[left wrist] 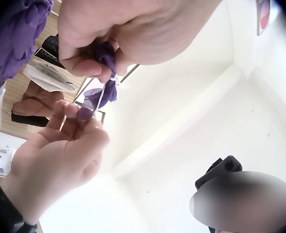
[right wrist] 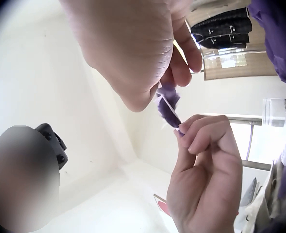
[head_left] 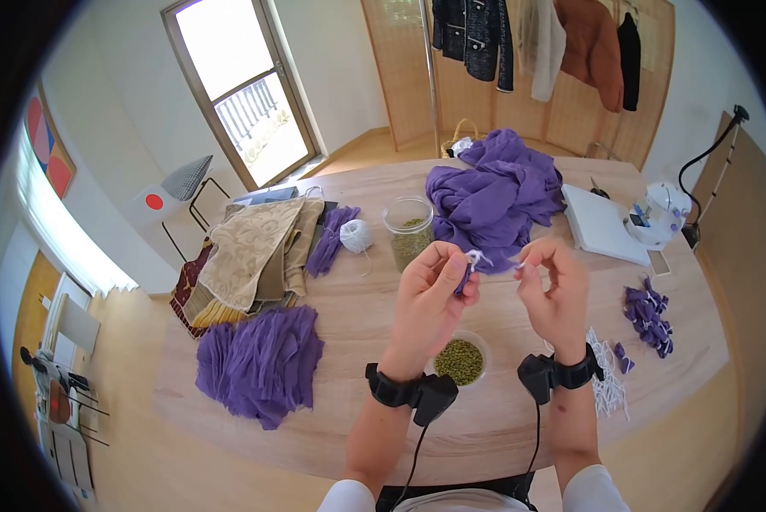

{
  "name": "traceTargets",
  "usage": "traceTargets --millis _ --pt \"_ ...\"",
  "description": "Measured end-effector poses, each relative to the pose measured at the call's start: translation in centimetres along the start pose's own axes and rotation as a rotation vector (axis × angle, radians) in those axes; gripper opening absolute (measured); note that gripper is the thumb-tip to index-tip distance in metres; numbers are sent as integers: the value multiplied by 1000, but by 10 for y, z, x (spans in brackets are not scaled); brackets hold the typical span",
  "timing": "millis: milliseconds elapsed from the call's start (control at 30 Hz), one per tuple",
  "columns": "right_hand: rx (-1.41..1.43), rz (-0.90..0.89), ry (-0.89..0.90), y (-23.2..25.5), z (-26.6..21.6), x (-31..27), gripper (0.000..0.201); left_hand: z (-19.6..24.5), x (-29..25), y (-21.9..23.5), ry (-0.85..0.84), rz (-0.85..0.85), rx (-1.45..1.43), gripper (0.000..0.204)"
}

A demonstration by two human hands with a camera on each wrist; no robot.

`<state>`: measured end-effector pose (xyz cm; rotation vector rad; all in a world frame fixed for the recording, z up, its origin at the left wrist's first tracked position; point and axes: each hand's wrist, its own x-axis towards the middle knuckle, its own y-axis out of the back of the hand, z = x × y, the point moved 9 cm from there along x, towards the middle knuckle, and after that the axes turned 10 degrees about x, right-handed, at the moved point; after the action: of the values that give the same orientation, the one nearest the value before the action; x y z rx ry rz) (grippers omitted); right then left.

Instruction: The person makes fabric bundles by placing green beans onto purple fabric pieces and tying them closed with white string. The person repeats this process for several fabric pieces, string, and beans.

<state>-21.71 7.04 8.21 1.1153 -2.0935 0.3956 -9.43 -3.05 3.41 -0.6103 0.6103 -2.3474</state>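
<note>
Between thumb and fingers, my left hand (head_left: 425,299) grips a small purple cloth pouch (left wrist: 105,54), raised above the table. White string (head_left: 477,256) is wound around the gathered neck of the pouch. With thumb and fingertips, my right hand (head_left: 556,294) pinches an end of that string, a short way to the right. In the left wrist view the string runs straight between the two hands, beside the frayed cloth top (left wrist: 109,92). Below the hands sits a clear bowl (head_left: 487,352) of green beans (head_left: 460,362). Part of the pouch is hidden by my left fingers.
Purple cloth strips (head_left: 262,363) lie at left, below folded fabrics (head_left: 255,247). A string ball (head_left: 355,235), a jar (head_left: 407,243) of beans and a purple cloth heap (head_left: 502,188) stand farther back. Cut strings (head_left: 605,384), tied purple pouches (head_left: 647,316) and a sewing machine (head_left: 660,213) are at right.
</note>
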Motion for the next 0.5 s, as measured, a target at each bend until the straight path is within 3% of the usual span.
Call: traceTargets --millis 133,233,333,433,500 --pt "69 316 -65 41 17 3 6 6 0 8 -3 -26 32 9" --pt "35 372 -42 69 19 6 4 18 0 20 -64 64 15 9" --pt "67 354 -50 80 13 8 1 23 0 25 -107 93 -17 9" --pt "-67 234 -186 79 18 9 4 24 0 25 -123 106 -24 10" --pt "-311 78 -311 75 21 6 8 26 -2 24 -119 120 -36 10"
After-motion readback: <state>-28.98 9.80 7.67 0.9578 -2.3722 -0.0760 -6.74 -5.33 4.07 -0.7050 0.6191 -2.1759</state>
